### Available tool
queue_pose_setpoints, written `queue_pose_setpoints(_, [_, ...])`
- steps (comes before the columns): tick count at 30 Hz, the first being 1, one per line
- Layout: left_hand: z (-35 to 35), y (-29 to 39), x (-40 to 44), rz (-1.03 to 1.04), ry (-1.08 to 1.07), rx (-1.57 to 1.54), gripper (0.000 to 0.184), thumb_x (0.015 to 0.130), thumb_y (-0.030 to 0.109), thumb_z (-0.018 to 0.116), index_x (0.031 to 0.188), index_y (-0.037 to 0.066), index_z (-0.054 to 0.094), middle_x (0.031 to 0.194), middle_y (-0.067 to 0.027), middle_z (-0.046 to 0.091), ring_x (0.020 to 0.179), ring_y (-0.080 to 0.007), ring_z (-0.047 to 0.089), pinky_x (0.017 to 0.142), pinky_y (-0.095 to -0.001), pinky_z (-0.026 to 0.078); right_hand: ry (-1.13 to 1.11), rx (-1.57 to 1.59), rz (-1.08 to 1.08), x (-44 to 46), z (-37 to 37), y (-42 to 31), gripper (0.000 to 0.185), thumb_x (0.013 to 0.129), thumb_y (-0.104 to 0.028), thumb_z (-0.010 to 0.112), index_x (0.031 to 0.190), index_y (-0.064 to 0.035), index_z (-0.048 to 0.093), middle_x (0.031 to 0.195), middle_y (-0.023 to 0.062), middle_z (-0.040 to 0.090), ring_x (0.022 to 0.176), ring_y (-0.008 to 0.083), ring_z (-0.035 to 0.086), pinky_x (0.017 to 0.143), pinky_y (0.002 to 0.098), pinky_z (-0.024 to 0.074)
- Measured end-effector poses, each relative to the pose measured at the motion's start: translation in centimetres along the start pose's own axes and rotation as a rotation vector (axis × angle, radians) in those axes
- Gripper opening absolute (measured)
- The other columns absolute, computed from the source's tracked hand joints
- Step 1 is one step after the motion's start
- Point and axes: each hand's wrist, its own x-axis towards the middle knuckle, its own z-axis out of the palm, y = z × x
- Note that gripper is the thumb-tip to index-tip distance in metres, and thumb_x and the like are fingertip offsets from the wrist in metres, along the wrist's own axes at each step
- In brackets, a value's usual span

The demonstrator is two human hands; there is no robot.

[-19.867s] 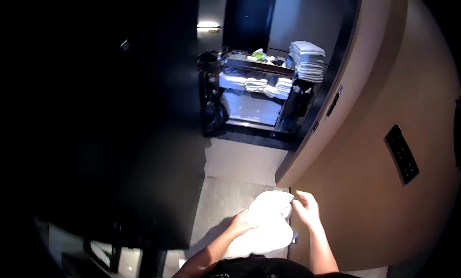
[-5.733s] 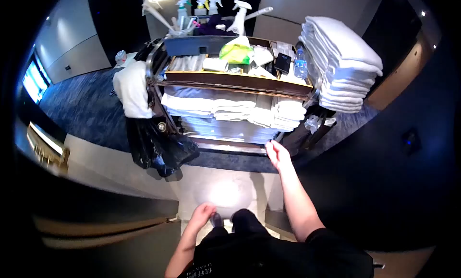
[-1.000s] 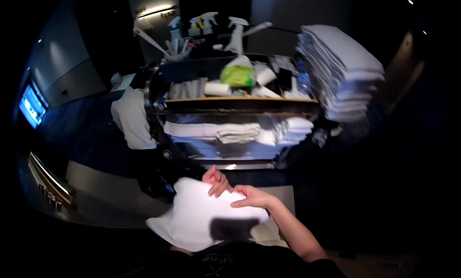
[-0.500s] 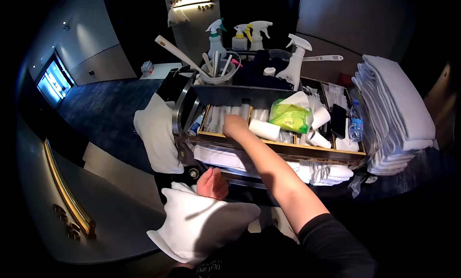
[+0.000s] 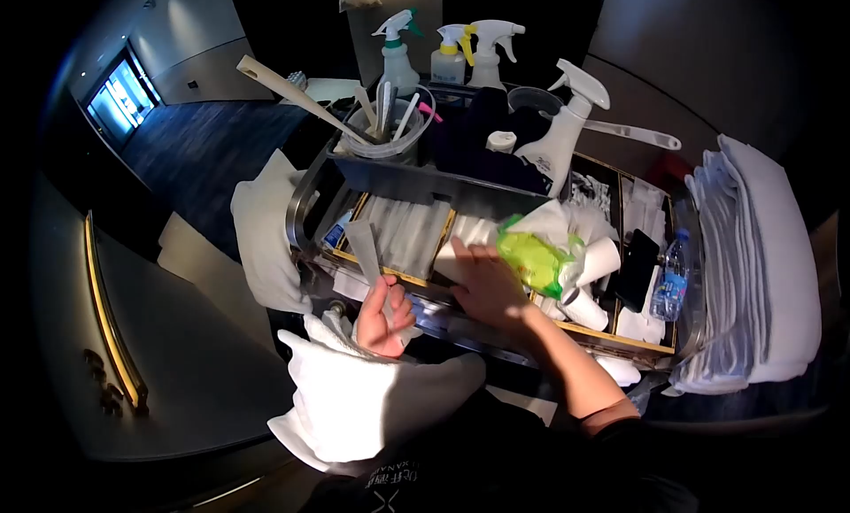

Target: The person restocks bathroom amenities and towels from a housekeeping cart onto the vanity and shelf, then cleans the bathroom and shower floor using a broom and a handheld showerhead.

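Note:
My left hand (image 5: pixel 383 318) is closed on a thin whitish packet (image 5: pixel 363 250) that sticks up from its fingers. A white towel (image 5: pixel 345 398) hangs over my left forearm. My right hand (image 5: pixel 485 283) reaches into the cart's top tray (image 5: pixel 611 340), fingers spread over a white roll (image 5: pixel 452 261), left of a green plastic packet (image 5: pixel 534 263). Whether it grips the roll I cannot tell. Similar thin packets (image 5: pixel 407 234) fill the compartment on the tray's left. White cups (image 5: pixel 600 261), a black phone (image 5: pixel 637 270) and a water bottle (image 5: pixel 673 278) are farther right.
Behind the tray stand spray bottles (image 5: pixel 567 128), a clear tub (image 5: pixel 385 128) of brushes and dark cloth (image 5: pixel 474 150). A tall stack of white towels (image 5: pixel 766 265) is at the right; another white cloth (image 5: pixel 266 230) hangs at the cart's left. A wall with a lit strip (image 5: pixel 111 314) borders the left.
Since half a second ago, my right hand has moved right from the thin packets to the roll. One packet is now in my left hand. The cart appears nearer.

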Motion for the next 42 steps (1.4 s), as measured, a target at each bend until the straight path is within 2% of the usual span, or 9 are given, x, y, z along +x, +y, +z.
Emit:
queue_pose_setpoints(5, [-0.9,1.8,1.2,-0.112,-0.181,-0.209,0.024,0.096,0.024,0.038,0.107,0.008,0.052,0.073,-0.0021,0.043,0.058,-0.0111,0.036,0.049,-0.0222,0.032,-0.430,-0.005,0.286,2.8,-3.4,0.7,0.062,0.075,-0.031,0.063,0.124,-0.0005,0.038,0.102,0.0244,0.056,0.095,0.0345,0.057,0.075,0.0421,0.0487])
queue_pose_setpoints(8, [-1.5,3.8,2.2,-0.101,-0.176,-0.151,0.024,0.096,0.021,0.038,0.111,0.007,0.051,0.076,-0.0026,0.045,0.062,-0.0118,0.038,0.051,-0.0220,0.033,-0.005,0.794,0.342,4.9,-1.9,-0.5,0.050,0.076,-0.036,0.062,0.111,-0.0039,0.046,0.090,0.0198,0.061,0.090,0.0314,0.060,0.061,0.0383,0.0510])
queue_pose_setpoints(10, [-1.9,5.1,3.1,-0.079,-0.101,-0.080,0.021,0.094,0.019,0.043,0.109,0.007,0.051,0.077,-0.0028,0.046,0.064,-0.0131,0.040,0.052,-0.0225,0.036,0.023,0.279,-0.027,6.5,-0.1,-2.2,0.045,0.079,-0.033,0.062,0.109,-0.0022,0.049,0.094,0.0218,0.060,0.094,0.0345,0.057,0.064,0.0393,0.0505])
queue_pose_setpoints(17, [0.0,8.1,4.1,-0.158,0.049,0.352,0.037,0.091,0.023,0.047,0.122,0.006,0.038,0.122,-0.0136,0.050,0.112,-0.0254,0.051,0.080,-0.0301,0.044,0.443,0.209,0.410,4.4,5.5,-3.0,0.027,0.080,-0.018,0.058,0.095,0.0038,0.052,0.087,0.0224,0.054,0.079,0.0368,0.058,0.067,0.0415,0.0488])
queue_pose_setpoints(22, [-0.9,9.9,4.9,-0.254,-0.038,0.347,0.022,0.091,0.024,0.048,0.108,0.011,0.048,0.086,-0.0043,0.058,0.070,-0.0149,0.056,0.048,-0.0242,0.041,0.065,-0.159,0.764,3.0,5.3,-2.8,0.022,0.074,-0.023,0.061,0.081,-0.0020,0.059,0.075,0.0191,0.060,0.073,0.0354,0.060,0.063,0.0436,0.0477])
queue_pose_setpoints(30, [3.0,8.7,3.8,-0.708,-0.218,0.526,0.033,0.091,0.028,0.048,0.113,0.003,0.048,0.056,-0.0010,0.046,0.039,-0.0115,0.041,0.035,-0.0230,0.033,0.496,0.458,0.833,1.2,0.6,-3.4,0.015,0.077,-0.014,0.052,0.071,-0.0004,0.051,0.057,0.0120,0.050,0.051,0.0220,0.048,0.053,0.0326,0.0396])
queue_pose_setpoints(36, [3.2,1.8,4.3,-0.700,-0.330,0.343,0.032,0.091,0.029,0.049,0.108,0.002,0.052,0.096,-0.0076,0.061,0.094,-0.0189,0.057,0.085,-0.0384,0.045,0.014,0.460,0.298,-4.0,-2.1,-9.3,0.021,0.084,-0.020,0.055,0.073,-0.0024,0.055,0.066,0.0163,0.056,0.064,0.0310,0.057,0.058,0.0374,0.0437])
queue_pose_setpoints(39, [6.0,0.4,3.6,-0.669,-0.140,0.493,0.027,0.090,0.021,0.053,0.109,0.003,0.051,0.086,-0.0045,0.060,0.076,-0.0162,0.058,0.069,-0.0343,0.048,0.518,0.463,0.833,-7.0,-5.4,-3.9,0.018,0.084,-0.020,0.054,0.085,-0.0032,0.062,0.069,0.0087,0.062,0.065,0.0140,0.058,0.060,0.0294,0.0458])
queue_pose_setpoints(42, [6.3,-0.6,3.3,-0.744,-0.320,0.653,0.027,0.090,0.020,0.051,0.114,0.008,0.049,0.056,0.0021,0.039,0.043,-0.0083,0.035,0.044,-0.0250,0.034,0.866,0.062,0.704,-8.8,-7.3,8.1,0.027,0.082,-0.019,0.056,0.102,-0.0002,0.056,0.090,0.0160,0.062,0.078,0.0277,0.060,0.069,0.0346,0.0467])
